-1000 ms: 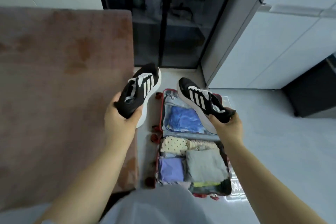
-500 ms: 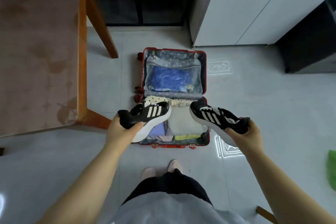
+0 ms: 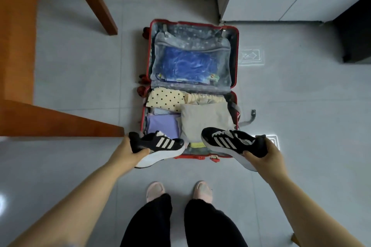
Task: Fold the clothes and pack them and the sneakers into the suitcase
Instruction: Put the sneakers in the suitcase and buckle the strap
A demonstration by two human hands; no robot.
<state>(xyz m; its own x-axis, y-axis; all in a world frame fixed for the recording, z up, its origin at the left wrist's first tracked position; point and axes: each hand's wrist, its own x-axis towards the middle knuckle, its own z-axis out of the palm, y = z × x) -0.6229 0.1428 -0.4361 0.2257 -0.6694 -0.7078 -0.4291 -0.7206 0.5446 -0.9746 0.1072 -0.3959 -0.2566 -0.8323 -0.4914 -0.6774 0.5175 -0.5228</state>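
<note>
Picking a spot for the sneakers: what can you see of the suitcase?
The suitcase lies open flat on the floor, red hard shell, wheels on its left. Far half: mesh cover over a blue bundle. Near half: folded clothes nearly fill it. A grey strap trails out right. Two held sneakers hang over its near edge.

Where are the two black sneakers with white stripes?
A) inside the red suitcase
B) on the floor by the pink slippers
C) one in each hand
C: the left hand grips one black white-striped sneaker and the right hand grips the other sneaker.
</note>
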